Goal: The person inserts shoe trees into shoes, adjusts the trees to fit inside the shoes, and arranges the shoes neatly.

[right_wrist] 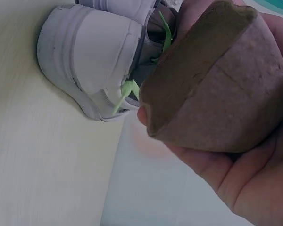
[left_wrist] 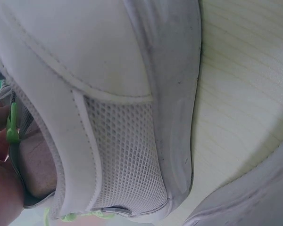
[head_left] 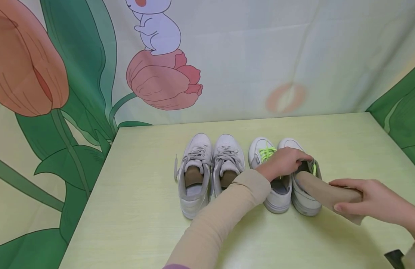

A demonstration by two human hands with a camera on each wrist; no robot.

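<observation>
My right hand (head_left: 383,198) holds a brown moulded-pulp shoe insert (head_left: 331,192), thumb on the near side and fingers over the far side. The insert's narrow front end dips into the opening of the rightmost white sneaker (head_left: 304,203). My left hand (head_left: 286,160) reaches across the neighbouring lime-laced sneaker (head_left: 277,205) and grips the rightmost one's tongue at the collar. In the right wrist view, the insert's hollow, blunt end (right_wrist: 221,89) faces the camera. A white mesh shoe side (left_wrist: 122,141) fills much of the left wrist view, with left-hand fingers (left_wrist: 0,146) beside a green lace.
Left of the lime-laced pair stands a second pair of sneakers, a left one (head_left: 194,194) and a right one (head_left: 229,149), with grey laces and brown inserts inside. All stand on a pale wood-grain table (head_left: 136,209). A printed cloth (head_left: 241,67) hangs behind.
</observation>
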